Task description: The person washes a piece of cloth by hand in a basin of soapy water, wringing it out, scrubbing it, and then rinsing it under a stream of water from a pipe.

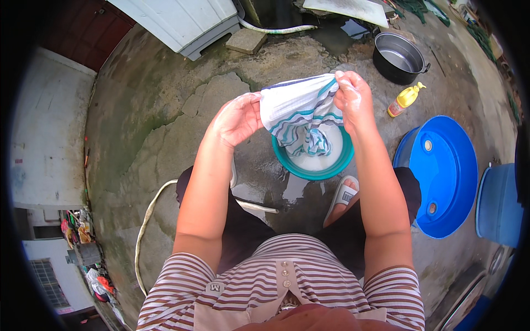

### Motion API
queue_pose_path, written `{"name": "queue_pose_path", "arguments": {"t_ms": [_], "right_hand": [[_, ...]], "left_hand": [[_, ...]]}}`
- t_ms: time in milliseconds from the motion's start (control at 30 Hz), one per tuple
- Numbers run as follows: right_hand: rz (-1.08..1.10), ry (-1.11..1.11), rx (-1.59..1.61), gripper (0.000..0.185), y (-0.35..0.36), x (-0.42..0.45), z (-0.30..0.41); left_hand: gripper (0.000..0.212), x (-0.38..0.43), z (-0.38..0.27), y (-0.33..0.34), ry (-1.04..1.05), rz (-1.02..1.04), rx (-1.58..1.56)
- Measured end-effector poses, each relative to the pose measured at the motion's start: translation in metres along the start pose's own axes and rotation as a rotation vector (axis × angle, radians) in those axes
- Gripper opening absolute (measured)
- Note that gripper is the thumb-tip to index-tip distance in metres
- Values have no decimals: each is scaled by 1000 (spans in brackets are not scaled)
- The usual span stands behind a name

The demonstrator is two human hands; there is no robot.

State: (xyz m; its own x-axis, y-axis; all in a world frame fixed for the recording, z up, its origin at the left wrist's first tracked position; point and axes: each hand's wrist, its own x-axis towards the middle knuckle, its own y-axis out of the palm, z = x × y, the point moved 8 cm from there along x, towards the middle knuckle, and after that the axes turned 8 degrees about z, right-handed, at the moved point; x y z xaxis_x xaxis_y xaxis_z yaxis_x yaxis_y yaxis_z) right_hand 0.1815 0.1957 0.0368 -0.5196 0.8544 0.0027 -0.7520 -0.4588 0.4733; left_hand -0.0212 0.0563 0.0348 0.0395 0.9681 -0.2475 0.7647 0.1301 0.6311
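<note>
A white cloth with teal and grey stripes (298, 101) is stretched between my two hands. Its lower part hangs bunched into a teal basin (304, 173) of cloudy, sudsy water (337, 142) on the concrete floor. My left hand (240, 118) pinches the cloth's left edge, with the palm partly turned up. Foam clings to my right hand (352, 97), which grips the upper right corner in closed fingers. Both hands are raised above the basin's far side.
Right of the basin stand a yellow pump bottle (405, 99), a dark metal pot (398, 58) and a large blue plastic tub (449, 165). A pale hose (145, 231) curves along the wet floor at left. A white appliance (186, 25) stands at the far left.
</note>
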Motion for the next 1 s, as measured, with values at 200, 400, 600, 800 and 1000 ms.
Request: {"name": "queue_pose_path", "arguments": {"t_ms": [200,400,600,800,1000], "right_hand": [[11,-57,150,18,3,-2,13],[20,-45,144,19,6,-3,13],[60,-114,221,16,-10,-9,36],[18,-9,55,19,-8,-10,22],[48,88,12,13,-25,-4,2]], "left_hand": [[25,1,11,9,-121,15,-68],[43,4,50,4,-243,-67,248],[71,9,11,14,52,130,-278],[82,20,106,43,-187,237,-337],[34,31,60,20,183,26,-4]]}}
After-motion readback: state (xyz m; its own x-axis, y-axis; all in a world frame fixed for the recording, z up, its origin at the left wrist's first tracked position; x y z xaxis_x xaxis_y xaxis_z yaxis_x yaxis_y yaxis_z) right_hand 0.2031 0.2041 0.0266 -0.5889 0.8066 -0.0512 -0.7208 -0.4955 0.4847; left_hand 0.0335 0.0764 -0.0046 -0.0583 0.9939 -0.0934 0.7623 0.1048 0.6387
